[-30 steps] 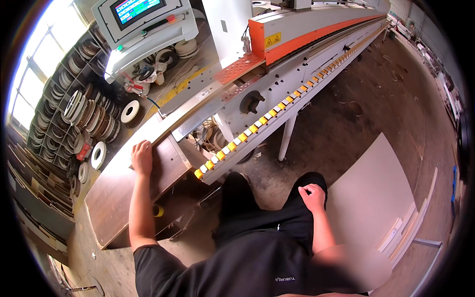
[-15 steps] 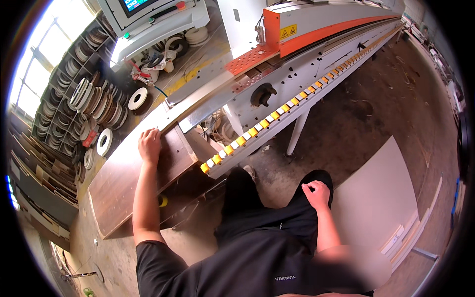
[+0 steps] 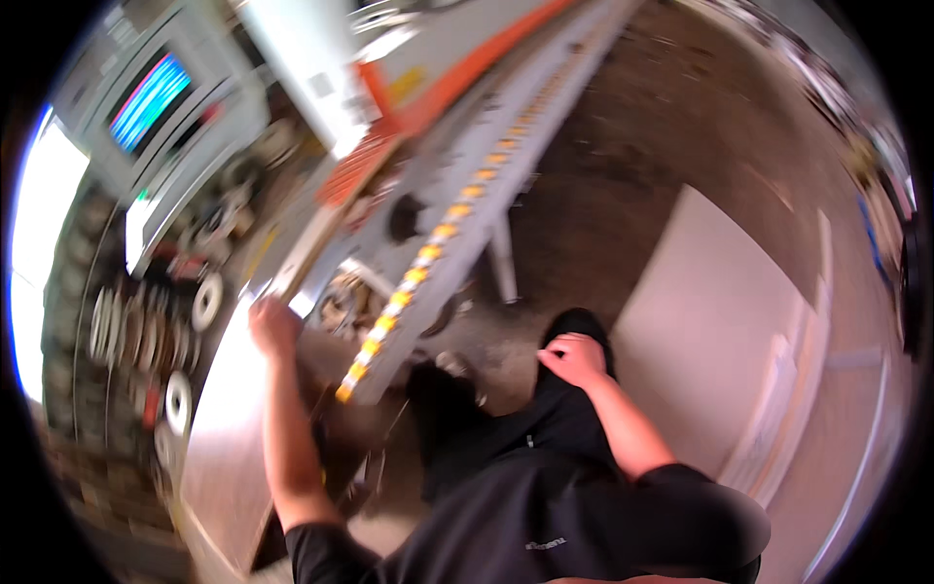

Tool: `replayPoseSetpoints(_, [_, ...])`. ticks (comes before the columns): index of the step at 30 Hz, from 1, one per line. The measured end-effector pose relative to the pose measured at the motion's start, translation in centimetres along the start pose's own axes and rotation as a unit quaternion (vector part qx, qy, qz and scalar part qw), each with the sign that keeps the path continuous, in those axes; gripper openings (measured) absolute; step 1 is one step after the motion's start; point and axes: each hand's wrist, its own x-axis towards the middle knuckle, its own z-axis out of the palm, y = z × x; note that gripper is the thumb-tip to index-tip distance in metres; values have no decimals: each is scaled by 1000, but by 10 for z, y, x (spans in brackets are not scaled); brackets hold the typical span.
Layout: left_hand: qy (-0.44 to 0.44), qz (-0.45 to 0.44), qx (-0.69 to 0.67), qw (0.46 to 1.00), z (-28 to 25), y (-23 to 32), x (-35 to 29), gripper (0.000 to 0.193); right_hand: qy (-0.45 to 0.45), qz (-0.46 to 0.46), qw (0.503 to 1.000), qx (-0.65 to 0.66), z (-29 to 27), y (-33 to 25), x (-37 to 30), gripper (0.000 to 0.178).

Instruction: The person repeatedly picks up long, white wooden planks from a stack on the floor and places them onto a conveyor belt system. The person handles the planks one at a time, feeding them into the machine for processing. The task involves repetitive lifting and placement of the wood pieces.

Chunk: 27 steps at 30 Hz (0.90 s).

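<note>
My left hand point(image 3: 275, 326) rests at the far end of a brown wooden worktop point(image 3: 229, 428), beside the narrow strip-like edge point(image 3: 309, 248) that runs up to the machine. Motion blur smears its fingers, so their grip is unclear. Over my right thigh lies my right hand point(image 3: 576, 358), its fingers curled in and nothing visible in them. The long grey-and-orange machine point(image 3: 457, 78) stretches away ahead, with a rail of yellow and white rollers point(image 3: 416, 275) along its near side.
A control panel with a lit screen point(image 3: 151, 102) stands at the upper left. Rolls of edge banding point(image 3: 136, 326) fill a rack below it. A large pale board point(image 3: 710, 321) leans at my right, with narrower strips point(image 3: 778, 409) beside it. A machine leg point(image 3: 501, 258) meets the floor ahead.
The whole view has swung and blurred, so the machine now sits further left and the control panel shows more fully. Both hands stay in about the same places on the worktop and thigh.
</note>
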Motion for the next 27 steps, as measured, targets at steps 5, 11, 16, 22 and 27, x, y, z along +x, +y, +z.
replayPoseSetpoints(5, [-27, -130, -56, 990, 33, 14, 24, 23, -42, 7, 999, -10, 4, 9, -6, 36])
replayPoseSetpoints(11, [-24, 16, -111, 993, 48, 33, 68, 38, 56, 41, 993, 93, -32, 25, -52, 25])
replayPoseSetpoints(16, [-102, -48, -148, 982, 56, -3, 57, 40, 167, 254, 953, -9, -88, 67, -160, 19])
replayPoseSetpoints(22, [-82, -23, -198, 977, 63, 3, 61, 40, 291, 556, 716, -305, -145, 150, -377, 62])
replayPoseSetpoints(27, [-87, -29, -167, 982, 65, -2, 65, 42, 248, 769, 527, -264, -178, 110, -485, 83])
